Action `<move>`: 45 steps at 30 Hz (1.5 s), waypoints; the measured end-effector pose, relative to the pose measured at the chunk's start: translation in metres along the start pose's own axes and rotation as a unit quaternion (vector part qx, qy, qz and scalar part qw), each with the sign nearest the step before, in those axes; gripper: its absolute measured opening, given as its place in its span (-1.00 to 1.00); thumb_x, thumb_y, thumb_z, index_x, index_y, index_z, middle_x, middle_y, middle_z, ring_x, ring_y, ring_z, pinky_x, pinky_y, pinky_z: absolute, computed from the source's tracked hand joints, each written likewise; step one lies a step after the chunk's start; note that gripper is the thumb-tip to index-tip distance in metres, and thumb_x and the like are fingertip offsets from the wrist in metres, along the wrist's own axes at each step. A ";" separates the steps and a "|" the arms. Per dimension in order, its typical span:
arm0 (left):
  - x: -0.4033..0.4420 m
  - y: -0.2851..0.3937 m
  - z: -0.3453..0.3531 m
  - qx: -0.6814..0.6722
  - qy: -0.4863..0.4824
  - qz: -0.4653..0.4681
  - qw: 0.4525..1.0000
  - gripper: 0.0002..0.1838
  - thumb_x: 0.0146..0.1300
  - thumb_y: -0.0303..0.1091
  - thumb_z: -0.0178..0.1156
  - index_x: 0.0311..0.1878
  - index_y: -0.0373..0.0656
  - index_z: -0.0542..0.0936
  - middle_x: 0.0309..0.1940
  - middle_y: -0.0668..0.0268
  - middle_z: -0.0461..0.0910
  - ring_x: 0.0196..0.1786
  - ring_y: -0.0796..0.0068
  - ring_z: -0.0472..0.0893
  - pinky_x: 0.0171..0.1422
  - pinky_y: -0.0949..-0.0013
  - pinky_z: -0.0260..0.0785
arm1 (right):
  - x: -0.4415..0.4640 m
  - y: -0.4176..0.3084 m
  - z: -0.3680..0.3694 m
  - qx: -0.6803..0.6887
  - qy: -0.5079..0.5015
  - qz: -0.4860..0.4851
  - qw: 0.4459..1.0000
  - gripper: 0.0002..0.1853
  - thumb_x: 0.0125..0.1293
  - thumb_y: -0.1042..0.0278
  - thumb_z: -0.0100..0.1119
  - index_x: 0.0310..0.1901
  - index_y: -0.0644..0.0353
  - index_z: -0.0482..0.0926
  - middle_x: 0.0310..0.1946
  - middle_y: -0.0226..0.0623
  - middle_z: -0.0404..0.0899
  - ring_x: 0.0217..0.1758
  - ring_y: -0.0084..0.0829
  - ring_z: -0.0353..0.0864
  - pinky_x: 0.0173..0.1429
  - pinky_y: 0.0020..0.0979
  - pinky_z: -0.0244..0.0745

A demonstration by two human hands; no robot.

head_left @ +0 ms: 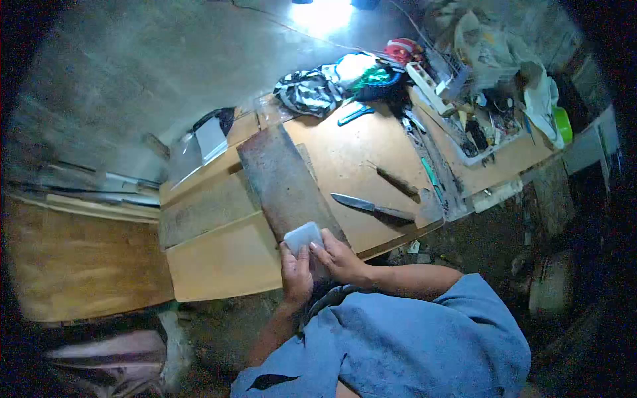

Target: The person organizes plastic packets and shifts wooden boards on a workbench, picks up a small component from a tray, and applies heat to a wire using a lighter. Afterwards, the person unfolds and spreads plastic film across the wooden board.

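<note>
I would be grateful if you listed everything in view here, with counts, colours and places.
table: one, tan, centre
dark slab: one, grey-brown, on the table
pale block: one, whitish, over the slab's near end
knife: one, grey blade, right of the slab
handled tool: one, brown handle, beyond the knife
cutter: one, blue, far side
striped bag: one, black and white, far edge
tray: one, whitish, upper right, contents too jumbled to count
green container: one, green, far right
light: one, white, top
panel: one, brown, left
shirt: one, blue, bottom
left hand, right hand: two, bare, fingers on the block
</note>
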State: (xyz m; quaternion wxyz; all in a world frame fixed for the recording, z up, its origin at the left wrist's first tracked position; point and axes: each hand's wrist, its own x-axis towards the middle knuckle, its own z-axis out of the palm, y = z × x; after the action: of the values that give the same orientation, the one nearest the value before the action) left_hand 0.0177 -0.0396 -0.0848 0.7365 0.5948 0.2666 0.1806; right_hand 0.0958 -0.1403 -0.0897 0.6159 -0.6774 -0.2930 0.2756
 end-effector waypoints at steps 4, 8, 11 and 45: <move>-0.001 0.002 0.008 -0.001 -0.023 0.011 1.000 -0.71 0.41 -0.38 -0.11 0.14 -0.23 0.22 -0.04 0.21 0.41 0.00 0.44 0.44 0.13 0.35 0.31 | -0.002 0.013 -0.006 0.038 -0.024 0.021 0.999 -0.71 0.44 0.22 -0.15 0.04 0.25 0.26 -0.17 -0.09 0.41 -0.06 -0.30 0.44 0.05 -0.29 0.35; 0.001 -0.014 0.006 0.056 -0.018 -0.004 0.998 -0.66 0.40 -0.40 -0.11 0.18 -0.23 0.16 -0.04 0.21 0.39 -0.01 0.42 0.43 0.10 0.37 0.33 | -0.005 0.021 -0.011 0.018 -0.046 0.019 0.999 -0.71 0.42 0.23 -0.13 0.02 0.25 0.27 -0.19 -0.09 0.41 -0.07 -0.28 0.44 0.04 -0.28 0.35; -0.003 -0.001 0.014 0.112 -0.003 -0.041 0.993 -0.65 0.39 -0.41 -0.10 0.19 -0.22 0.15 -0.05 0.21 0.39 -0.02 0.43 0.43 0.10 0.37 0.33 | -0.004 0.019 -0.019 0.015 -0.054 0.028 0.998 -0.72 0.39 0.26 -0.09 0.01 0.25 0.28 -0.19 -0.11 0.41 -0.07 -0.28 0.44 0.03 -0.28 0.36; -0.060 -0.008 -0.068 0.089 0.165 -0.204 0.961 -0.57 0.36 -0.27 0.05 0.20 -0.19 0.20 -0.21 0.23 0.46 -0.55 0.60 0.51 -0.59 0.62 0.30 | 0.214 0.141 -0.290 -0.339 0.212 0.251 0.882 -0.54 0.14 0.10 0.14 -0.06 0.33 0.45 -0.05 0.09 0.52 0.05 0.02 0.50 0.13 -0.12 0.37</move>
State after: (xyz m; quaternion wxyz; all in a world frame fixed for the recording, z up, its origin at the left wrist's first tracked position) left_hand -0.0715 -0.0234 -0.0922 0.6471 0.5532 0.5153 0.0981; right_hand 0.4616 -0.1875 -0.2067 0.3065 -0.9378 -0.0512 0.1549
